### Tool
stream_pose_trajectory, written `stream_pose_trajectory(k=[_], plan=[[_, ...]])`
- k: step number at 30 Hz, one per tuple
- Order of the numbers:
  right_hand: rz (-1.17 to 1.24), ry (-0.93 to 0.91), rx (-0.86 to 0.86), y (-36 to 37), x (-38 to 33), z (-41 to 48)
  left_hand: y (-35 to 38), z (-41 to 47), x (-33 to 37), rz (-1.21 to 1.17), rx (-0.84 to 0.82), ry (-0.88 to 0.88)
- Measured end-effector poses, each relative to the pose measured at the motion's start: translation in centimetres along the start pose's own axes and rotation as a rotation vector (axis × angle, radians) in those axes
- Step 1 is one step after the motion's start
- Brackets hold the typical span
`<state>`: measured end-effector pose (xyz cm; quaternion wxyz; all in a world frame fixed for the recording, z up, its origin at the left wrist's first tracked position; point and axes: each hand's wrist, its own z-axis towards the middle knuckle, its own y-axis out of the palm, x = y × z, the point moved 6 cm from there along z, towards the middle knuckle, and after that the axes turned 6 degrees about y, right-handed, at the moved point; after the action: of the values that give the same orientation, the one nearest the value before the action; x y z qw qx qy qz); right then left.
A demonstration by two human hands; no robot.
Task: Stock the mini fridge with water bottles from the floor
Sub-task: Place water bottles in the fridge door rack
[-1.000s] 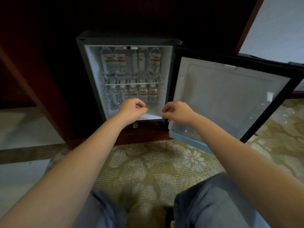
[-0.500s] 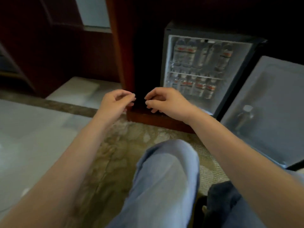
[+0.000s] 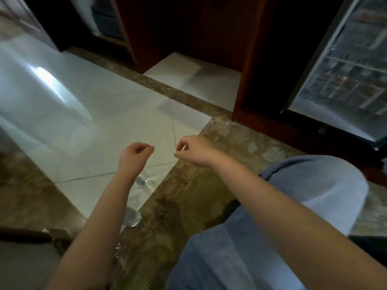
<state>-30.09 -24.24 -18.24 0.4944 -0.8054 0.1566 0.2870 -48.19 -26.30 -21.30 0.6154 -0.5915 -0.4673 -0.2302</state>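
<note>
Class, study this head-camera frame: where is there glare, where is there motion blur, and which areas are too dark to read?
Head view: bright window glare streaks the white floor tiles; the mini fridge at right is motion-smeared, its bottles unreadable; the wooden cabinet interior is nearly black; both the left hand and right hand look fairly sharp.

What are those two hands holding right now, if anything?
Nothing. The left hand and right hand hang loosely curled and empty above the tiled floor. Clear bottles lie on the floor beneath the left forearm, untouched.
</note>
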Motion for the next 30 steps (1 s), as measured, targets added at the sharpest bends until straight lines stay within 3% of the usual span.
stream_pose_trajectory(k=[7,13,20,25,30], plan=[[0.048,0.174,-0.117,5.3,4.0,1.9,-2.9,-1.8,-12.2,0.337,0.014,-0.203],[-0.096,0.21,-0.205,7.6,5.6,1.6,-1.5,-3.2,-20.2,0.647,-0.277,-0.377],[-0.152,0.195,-0.202,8.2,5.3,1.7,-2.1,-3.2,-20.9,0.778,-0.178,-0.221],[-0.161,0.183,-0.228,8.2,5.0,1.4,-2.4,-2.7,-19.1,0.786,-0.266,-0.138],[-0.212,0.181,-0.28,8.5,5.0,1.1,-1.6,-1.1,-12.6,0.757,-0.367,0.067]])
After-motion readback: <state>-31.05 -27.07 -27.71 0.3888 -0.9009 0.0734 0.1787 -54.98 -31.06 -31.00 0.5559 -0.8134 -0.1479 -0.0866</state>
